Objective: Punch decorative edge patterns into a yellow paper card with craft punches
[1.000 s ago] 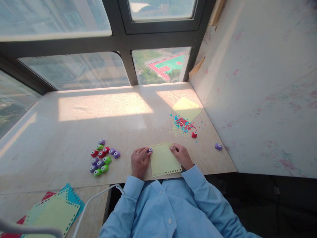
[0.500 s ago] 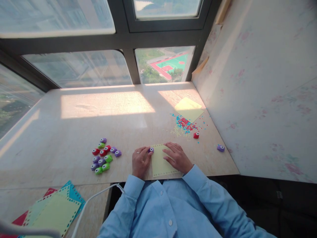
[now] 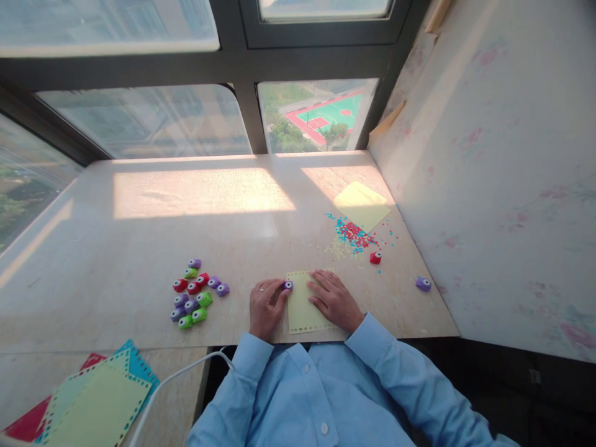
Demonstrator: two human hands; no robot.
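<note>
Worktop [image 3: 261,242], pale and wood-grained, carries the work area. A stack of punched paper sheets [image 3: 102,397] in red, blue and pale green-yellow lies at front left. The pale yellow sheet [image 3: 302,310] lies flat in front of the person, with small holes along its top and bottom edges. It should handle as light, thin and easily creased; hold it down with a flat palm, clear of the perforations. A second yellow sheet [image 3: 363,202] lies at back right.

The right hand [image 3: 336,299] rests palm down on the pale yellow sheet, fingers extended, gripping nothing. The left hand [image 3: 267,307] pinches a purple craft punch [image 3: 288,285] at the sheet's left edge, near the top corner; whether paper sits in its slot cannot be told. The punch is probably light, rigid and smooth; grip it by its sides.

A cluster of craft punches [image 3: 191,306] sits well apart to the left. A red punch [image 3: 375,257] and another purple punch [image 3: 423,284] lie to the right. Paper confetti [image 3: 354,236] is scattered beside the second yellow sheet.
</note>
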